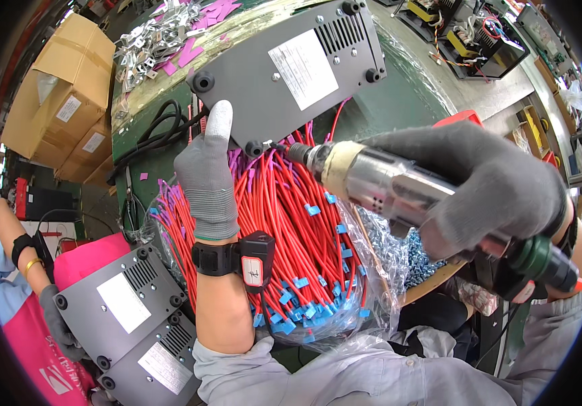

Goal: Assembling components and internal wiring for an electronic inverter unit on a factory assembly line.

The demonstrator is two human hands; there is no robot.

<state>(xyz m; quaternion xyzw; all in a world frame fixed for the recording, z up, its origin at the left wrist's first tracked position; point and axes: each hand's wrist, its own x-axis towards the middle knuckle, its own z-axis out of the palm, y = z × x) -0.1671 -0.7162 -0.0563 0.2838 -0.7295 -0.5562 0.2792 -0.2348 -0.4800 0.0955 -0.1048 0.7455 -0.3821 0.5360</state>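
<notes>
A green workbench point(409, 101) carries a grey metal housing point(291, 68) at twelve o'clock, underside up. Red wires with blue terminals point(291, 223) lie bagged at centre. Small metal brackets point(152, 44), possibly clips, sit at eleven o'clock.

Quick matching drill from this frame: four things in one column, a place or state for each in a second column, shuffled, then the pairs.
Things:
1. left hand
2. right hand
3. red wires
4. cardboard boxes

Places or states:
A. bundled in a clear bag, blue and purple ends
B. stacked at the far left, beyond the bench
C. wrapped around a metal power screwdriver
D. flat against the edge of the grey casing

Pairs: 1-D, 2-C, 3-A, 4-B
</notes>
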